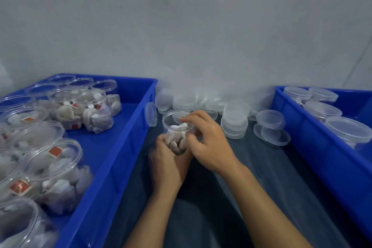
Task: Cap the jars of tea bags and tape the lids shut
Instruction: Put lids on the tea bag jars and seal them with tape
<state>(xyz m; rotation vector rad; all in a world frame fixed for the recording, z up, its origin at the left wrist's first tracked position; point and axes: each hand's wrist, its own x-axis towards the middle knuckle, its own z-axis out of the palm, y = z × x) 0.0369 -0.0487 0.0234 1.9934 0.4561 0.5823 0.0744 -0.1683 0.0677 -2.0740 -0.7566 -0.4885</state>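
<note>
Grey wall behind, dark tabletop below, with a blue crate of uncapped jars at left and another crate of capped ones at right. Between them the left hand grips an open jar of tea bags; the right hand, fingers curled, seems to tuck the bags down. Next, I'd judge, a lid from the pile behind.

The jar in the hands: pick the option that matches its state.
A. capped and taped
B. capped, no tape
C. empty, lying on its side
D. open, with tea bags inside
D: the jar has no lid on its open mouth and tea bags show inside, while the left hand grips its base and the right hand has fingers at the rim.
</note>
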